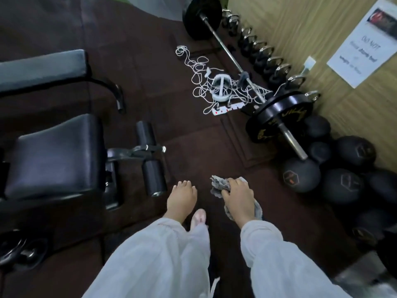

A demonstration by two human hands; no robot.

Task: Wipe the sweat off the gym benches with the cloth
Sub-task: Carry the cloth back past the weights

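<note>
On my left I see the black padded bench (53, 155) standing on the dark floor (150, 67), with a loaded barbell (240, 69) lying ahead to the right. My right hand (236, 196) grips the bunched grey cloth (219, 186) over the floor, clear of the bench. My left hand (181, 195) hangs beside it, fingers apparently relaxed and holding nothing, though blur makes this uncertain.
</note>
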